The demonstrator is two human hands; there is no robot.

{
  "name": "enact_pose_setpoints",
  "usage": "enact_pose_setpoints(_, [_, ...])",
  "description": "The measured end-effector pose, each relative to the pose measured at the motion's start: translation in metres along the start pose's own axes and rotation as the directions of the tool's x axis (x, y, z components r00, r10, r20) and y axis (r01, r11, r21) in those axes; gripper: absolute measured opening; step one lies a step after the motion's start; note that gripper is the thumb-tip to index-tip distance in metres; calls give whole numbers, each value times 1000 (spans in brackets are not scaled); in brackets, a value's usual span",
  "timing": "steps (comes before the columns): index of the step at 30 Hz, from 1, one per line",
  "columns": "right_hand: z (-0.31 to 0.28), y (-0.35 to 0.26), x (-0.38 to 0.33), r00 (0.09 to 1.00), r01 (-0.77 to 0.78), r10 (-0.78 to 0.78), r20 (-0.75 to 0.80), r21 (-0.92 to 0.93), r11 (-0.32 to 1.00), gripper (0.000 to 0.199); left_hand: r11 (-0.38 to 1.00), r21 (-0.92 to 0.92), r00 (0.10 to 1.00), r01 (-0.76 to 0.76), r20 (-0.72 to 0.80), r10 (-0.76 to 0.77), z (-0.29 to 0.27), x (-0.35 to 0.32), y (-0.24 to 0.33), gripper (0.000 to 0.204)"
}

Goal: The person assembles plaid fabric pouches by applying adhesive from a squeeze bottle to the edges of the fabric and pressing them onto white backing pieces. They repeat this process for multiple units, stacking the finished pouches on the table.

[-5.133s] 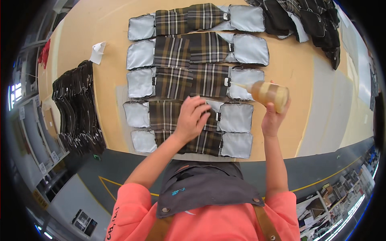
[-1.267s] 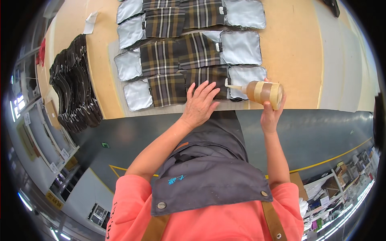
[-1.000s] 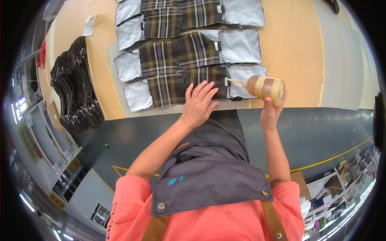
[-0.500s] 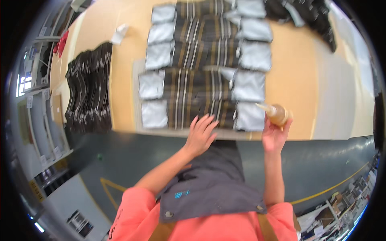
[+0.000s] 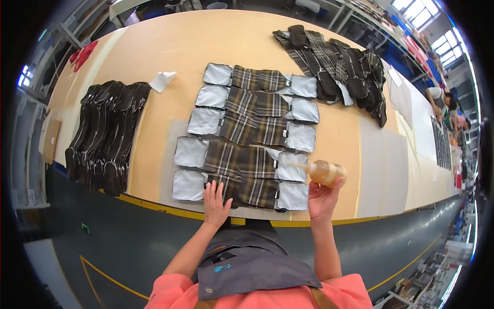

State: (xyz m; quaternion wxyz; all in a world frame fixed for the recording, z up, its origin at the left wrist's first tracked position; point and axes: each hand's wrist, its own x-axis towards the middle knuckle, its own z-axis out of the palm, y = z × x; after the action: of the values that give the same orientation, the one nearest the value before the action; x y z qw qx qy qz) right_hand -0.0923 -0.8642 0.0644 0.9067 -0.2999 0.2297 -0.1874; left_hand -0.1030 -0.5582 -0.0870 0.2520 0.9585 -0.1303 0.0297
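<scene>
Several plaid fabric pieces [image 5: 242,160] in brown, black, white and mustard lie in a column before me, with silver-grey pads at both ends. My left hand [image 5: 217,202] rests with fingers spread on the nearest piece, beside its left pad [image 5: 188,185]. In my right hand [image 5: 323,200] is a squeeze bottle [image 5: 323,173] of amber liquid, held tilted with its pale nozzle pointing left. The nozzle is over the right-hand pads, near the second-nearest pad [image 5: 291,167]; whether it touches cannot be made out.
A stack of dark zippered pieces [image 5: 105,136] lies on the left of the table [image 5: 170,44]. More dark and plaid pieces [image 5: 355,69] are heaped at the far right. A white scrap [image 5: 162,81] and red fabric [image 5: 82,55] lie farther left. People [image 5: 442,103] are at the far right.
My left hand has moved left along the nearest piece, toward its left pad. My right hand still holds the bottle, its nozzle now more over the pads. The view has tilted to show more beyond.
</scene>
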Motion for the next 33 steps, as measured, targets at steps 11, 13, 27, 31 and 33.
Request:
enact_pose_setpoints(11, [5, 88, 1, 946, -185, 259, 192, -336, 923, 45, 993, -113, 999, 33, -11, -34, 7, -6, 8, 62])
enact_pose_setpoints(13, [22, 106, -6, 925, -171, 298, 235, -445, 879, 51, 992, -107, 998, 66, 2, -66, 9, -10, 13, 64])
enact_pose_setpoints(27, [0, 188, 1, 804, 200, 328, 495, -746, 636, 65, 975, -185, 992, 124, 49, -116, 15, -16, 22, 62])
enact_pose_setpoints(31, [-5, 193, 0, 829, 131, 342, 442, -748, 650, 66, 980, -162, 993, 116, 49, -109, 15, -18, 23, 62])
enact_pose_setpoints(33, [-7, 192, -1, 830, 68, 373, 414, -740, 669, 73, 981, -153, 992, 117, 56, -110, 16, -19, 23, 62])
